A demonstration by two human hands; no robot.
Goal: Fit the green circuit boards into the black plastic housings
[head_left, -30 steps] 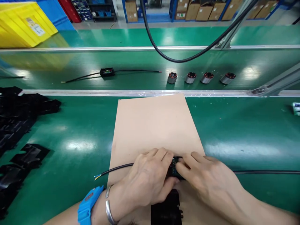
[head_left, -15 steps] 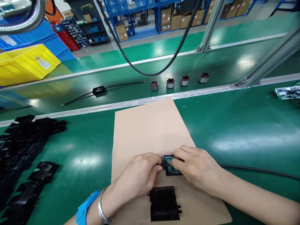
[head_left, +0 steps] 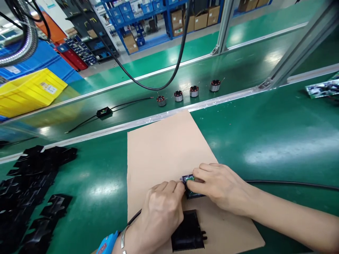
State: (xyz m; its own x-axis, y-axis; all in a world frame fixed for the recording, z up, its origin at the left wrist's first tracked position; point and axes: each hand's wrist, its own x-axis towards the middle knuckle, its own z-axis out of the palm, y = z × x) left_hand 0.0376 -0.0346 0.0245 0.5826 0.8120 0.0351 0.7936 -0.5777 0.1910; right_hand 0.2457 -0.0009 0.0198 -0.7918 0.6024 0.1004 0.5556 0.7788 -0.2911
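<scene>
Green worktop (head_left: 246, 123) stretches across the view, with a heap of black plastic covers (head_left: 31, 180) on its left side and a cardboard sheet (head_left: 166, 151) in the middle. Over the sheet, the right hand (head_left: 219, 187) grips a small black case (head_left: 189, 195), fingers drawn in narrow across it, one of them on the circuit board (head_left: 190, 179) inside. The left hand (head_left: 164, 208) is closed narrow at the case's left end; what its fingertips pinch is hidden. A loose black cover (head_left: 188, 231) lies nearer the person, just beside the left hand. One black cable (head_left: 286, 182) runs off to the right; another (head_left: 134, 216) shows beside the left wrist.

Pressing hard on the board could bend it or strain a solder joint, since the fingers bear on bare parts. A tug on the long right-hand cable might pull the case askew or drag at its wires. Any wire lying over the case's rim could get pinched. The left hand could also knock the loose cover, being so close to it.
</scene>
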